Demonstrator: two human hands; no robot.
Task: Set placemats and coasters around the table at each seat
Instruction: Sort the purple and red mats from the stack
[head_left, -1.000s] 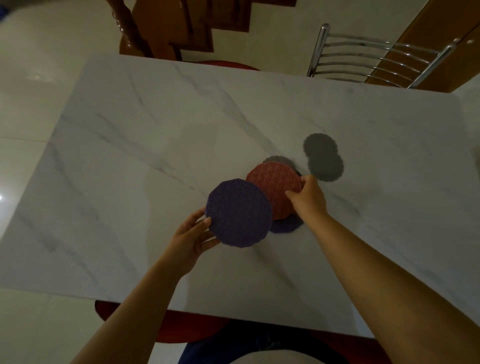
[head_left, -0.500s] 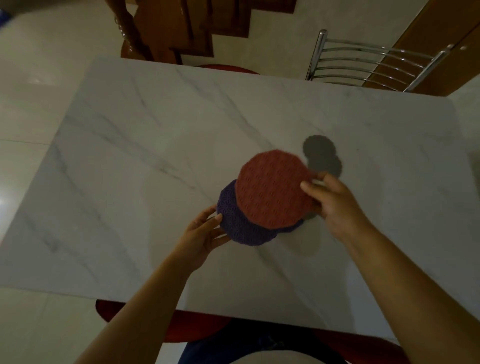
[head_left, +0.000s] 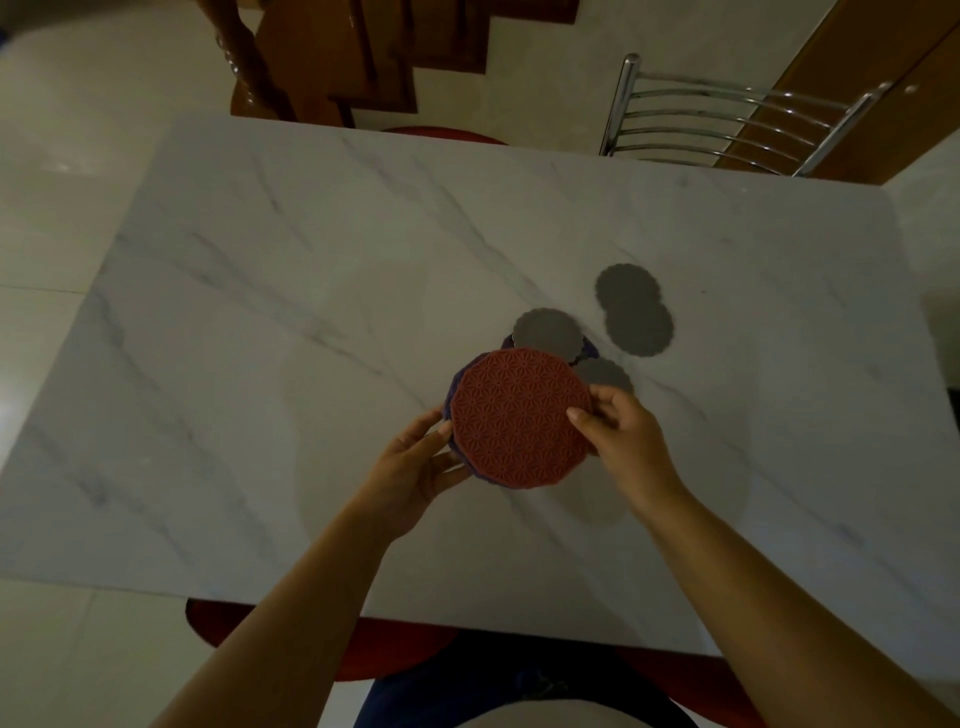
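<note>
A round red patterned placemat (head_left: 519, 421) lies on top of a purple placemat (head_left: 453, 391), of which only the left rim shows. My left hand (head_left: 415, 467) holds the pair from below at the left edge. My right hand (head_left: 618, 431) pinches the red placemat's right edge. Beyond them on the marble table (head_left: 260, 312) lie several grey scalloped coasters: one (head_left: 548, 330) resting on another purple mat (head_left: 589, 348), one (head_left: 605, 375) partly behind my right hand, and two overlapping (head_left: 636, 317) further right.
A metal-backed chair (head_left: 727, 124) stands at the far right side. A red seat (head_left: 441, 134) shows at the far edge, with wooden stairs (head_left: 363, 57) behind it. Another red seat (head_left: 384, 649) sits under the near edge, by my legs.
My right hand lifted the red placemat off the pile and brought it over the purple one in my left hand. A grey coaster and a purple mat underneath came into sight.
</note>
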